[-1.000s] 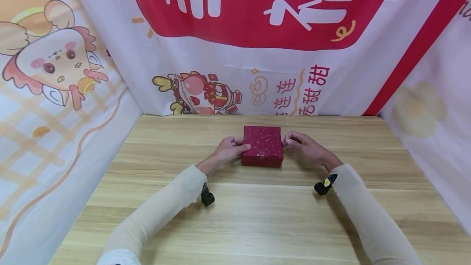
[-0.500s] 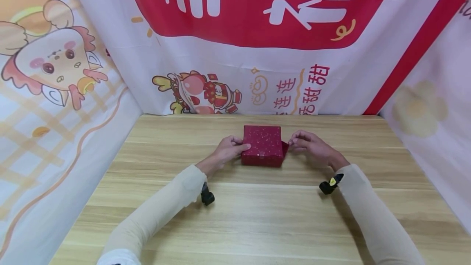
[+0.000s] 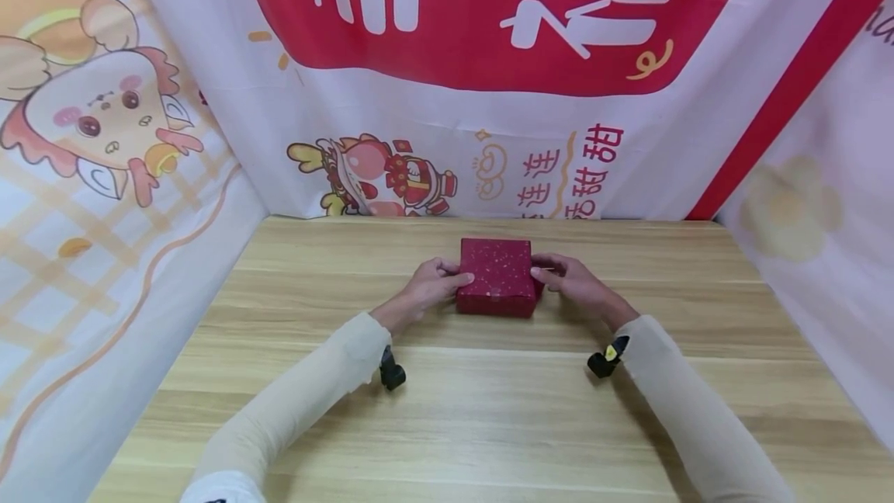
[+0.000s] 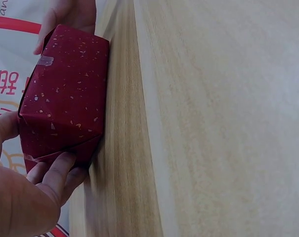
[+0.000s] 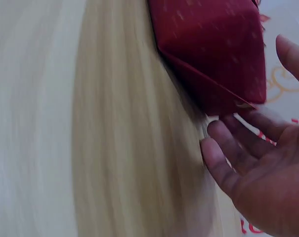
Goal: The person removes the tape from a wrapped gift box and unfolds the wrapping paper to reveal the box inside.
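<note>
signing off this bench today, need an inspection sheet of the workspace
Surface: wooden table, pale grain.
Job's things: red speckled box, wrapped, tape at one edge; pointed flap at its right end.
Clutter: nothing seen.
Left hand: grips the box's left end, thumb on top.
Right hand: fingers loosely curved by the box's right end; contact unclear.
Cables: nothing seen.
Surroundings: printed cloths behind and at both sides.
</note>
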Motion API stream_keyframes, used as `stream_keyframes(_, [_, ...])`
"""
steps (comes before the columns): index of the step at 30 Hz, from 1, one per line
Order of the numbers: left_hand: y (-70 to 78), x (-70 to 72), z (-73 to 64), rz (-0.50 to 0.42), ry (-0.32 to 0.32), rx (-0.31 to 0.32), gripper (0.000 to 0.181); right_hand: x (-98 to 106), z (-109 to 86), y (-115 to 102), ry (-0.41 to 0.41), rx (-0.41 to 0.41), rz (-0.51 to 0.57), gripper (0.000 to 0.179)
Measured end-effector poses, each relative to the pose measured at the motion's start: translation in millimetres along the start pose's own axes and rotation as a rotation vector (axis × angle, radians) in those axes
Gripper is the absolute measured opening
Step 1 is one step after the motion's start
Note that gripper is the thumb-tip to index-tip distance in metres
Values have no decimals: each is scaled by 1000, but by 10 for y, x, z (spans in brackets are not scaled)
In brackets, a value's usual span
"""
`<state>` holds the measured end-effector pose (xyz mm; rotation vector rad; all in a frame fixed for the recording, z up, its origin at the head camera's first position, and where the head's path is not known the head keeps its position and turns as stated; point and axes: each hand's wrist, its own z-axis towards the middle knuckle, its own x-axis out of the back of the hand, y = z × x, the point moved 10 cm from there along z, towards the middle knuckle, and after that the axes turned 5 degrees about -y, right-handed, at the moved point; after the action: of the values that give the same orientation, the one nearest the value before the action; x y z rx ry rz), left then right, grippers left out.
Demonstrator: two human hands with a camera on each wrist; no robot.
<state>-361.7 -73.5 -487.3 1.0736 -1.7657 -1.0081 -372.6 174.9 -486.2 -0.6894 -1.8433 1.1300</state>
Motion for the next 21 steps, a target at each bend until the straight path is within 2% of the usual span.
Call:
stream_keyframes(3, [2,-6,4,6,-6,7,44,-38,33,5,24,-24,0,70])
stream_keyframes(7, [8,-9,0,-1,-26,22,50,-48,49,34,37,-55,81,70])
stream_keyframes(12, [29,7,-4,-57,-56,33,70,-71,50,37,14,-52,170,69])
stream_keyframes(15, [38,45,12,-78,-48,39,80,-86,60,36,1,-40,193,67])
stream_keyframes(21, [122,123,65,-21,-25,8,72,-104,74,54,-29,-40,212,68])
